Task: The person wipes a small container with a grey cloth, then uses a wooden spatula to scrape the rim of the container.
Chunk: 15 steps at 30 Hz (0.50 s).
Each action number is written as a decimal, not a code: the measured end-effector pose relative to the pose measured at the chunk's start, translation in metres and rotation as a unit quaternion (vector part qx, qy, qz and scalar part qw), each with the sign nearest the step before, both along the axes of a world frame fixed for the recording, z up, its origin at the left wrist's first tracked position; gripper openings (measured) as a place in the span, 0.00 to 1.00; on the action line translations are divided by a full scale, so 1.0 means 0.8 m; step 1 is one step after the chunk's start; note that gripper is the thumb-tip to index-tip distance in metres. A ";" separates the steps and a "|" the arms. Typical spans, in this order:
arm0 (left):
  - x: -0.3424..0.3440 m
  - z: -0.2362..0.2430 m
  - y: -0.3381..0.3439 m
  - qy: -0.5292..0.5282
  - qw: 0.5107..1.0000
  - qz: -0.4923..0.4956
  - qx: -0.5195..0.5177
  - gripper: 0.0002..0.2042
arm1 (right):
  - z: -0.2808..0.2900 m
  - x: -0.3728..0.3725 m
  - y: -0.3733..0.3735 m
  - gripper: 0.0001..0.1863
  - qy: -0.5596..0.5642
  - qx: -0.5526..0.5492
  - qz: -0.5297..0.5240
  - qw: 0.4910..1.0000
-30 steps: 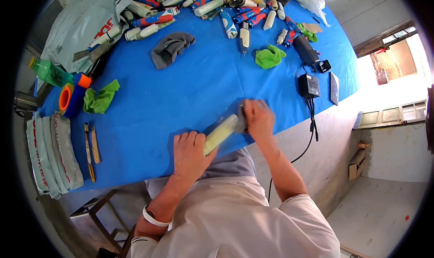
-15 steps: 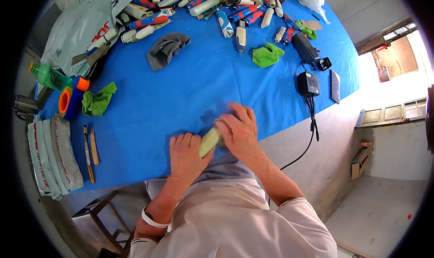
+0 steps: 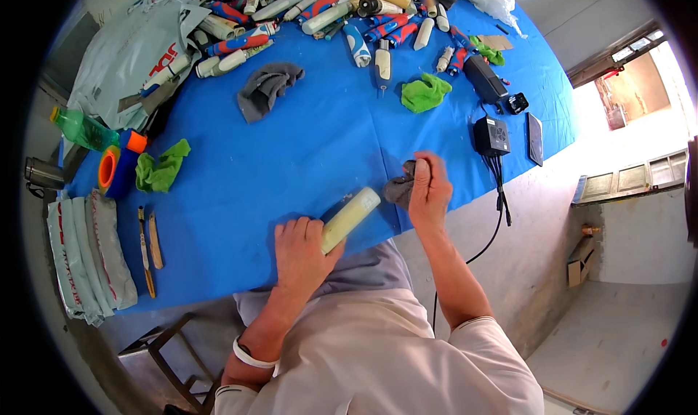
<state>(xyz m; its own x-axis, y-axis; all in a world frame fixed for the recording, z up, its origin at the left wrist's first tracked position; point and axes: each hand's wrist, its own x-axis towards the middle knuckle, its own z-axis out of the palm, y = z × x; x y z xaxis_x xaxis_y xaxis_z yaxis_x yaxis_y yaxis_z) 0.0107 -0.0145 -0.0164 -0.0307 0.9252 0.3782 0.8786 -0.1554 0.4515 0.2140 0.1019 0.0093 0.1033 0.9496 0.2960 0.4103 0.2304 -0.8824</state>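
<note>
My left hand [image 3: 299, 254], at the front edge of the blue-covered table [image 3: 254, 175], is closed round a pale cream cylindrical tool housing [image 3: 352, 216], which slants up to the right. My right hand [image 3: 428, 190] grips a dark grey-brown cloth [image 3: 398, 189] just right of the housing's upper end, slightly apart from it. Farther back lie a loose grey cloth [image 3: 265, 91], a green cloth [image 3: 424, 93] and an upright-pointing handheld tool [image 3: 382, 66].
Several mixed housings [image 3: 327, 17] are piled along the back, beside plastic bags [image 3: 131, 59]. A green bottle [image 3: 83, 128], orange-blue container [image 3: 115, 169], green cloth [image 3: 161, 166], packets [image 3: 87, 255] and brushes [image 3: 146, 255] lie left. A black power box [image 3: 491, 136], cables and phone [image 3: 534, 137] lie right.
Half a second ago my right hand and its cloth were over the housing's upper end; now they have moved up and right, off it. My left hand keeps its hold.
</note>
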 end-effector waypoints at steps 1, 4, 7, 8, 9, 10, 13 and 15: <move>0.001 -0.001 -0.002 0.003 1.000 0.001 -0.006 0.18 | 0.010 -0.002 -0.008 0.09 -0.011 0.010 0.001 1.000; 0.000 0.003 -0.001 0.007 1.000 -0.007 -0.025 0.18 | 0.023 -0.021 -0.025 0.10 -0.069 0.038 0.036 0.996; -0.001 0.004 0.002 0.015 1.000 -0.005 -0.014 0.17 | 0.015 -0.041 -0.039 0.12 -0.168 0.078 0.136 0.973; -0.001 0.004 0.000 0.013 1.000 -0.005 -0.023 0.17 | 0.011 -0.041 -0.044 0.14 -0.195 0.113 0.167 0.960; 0.001 0.004 -0.001 0.011 1.000 -0.003 -0.028 0.17 | 0.007 -0.042 -0.048 0.15 -0.221 0.151 0.198 0.943; -0.001 0.003 -0.002 0.009 1.000 0.002 -0.030 0.17 | 0.005 -0.040 -0.050 0.16 -0.219 0.148 0.218 0.940; -0.003 0.010 -0.005 0.004 0.999 -0.006 -0.031 0.18 | 0.010 -0.022 -0.052 0.18 -0.208 0.127 0.268 0.932; -0.002 0.004 -0.005 0.004 1.000 -0.004 -0.013 0.17 | 0.019 -0.017 -0.050 0.18 -0.198 0.088 0.291 0.932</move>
<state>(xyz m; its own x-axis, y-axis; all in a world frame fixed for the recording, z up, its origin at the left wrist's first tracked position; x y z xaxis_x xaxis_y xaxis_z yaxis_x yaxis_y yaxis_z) 0.0093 -0.0184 -0.0132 -0.0195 0.9352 0.3536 0.8809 -0.1512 0.4485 0.2003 0.0617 0.0241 -0.5645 0.7437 0.3582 0.4559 0.6426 -0.6157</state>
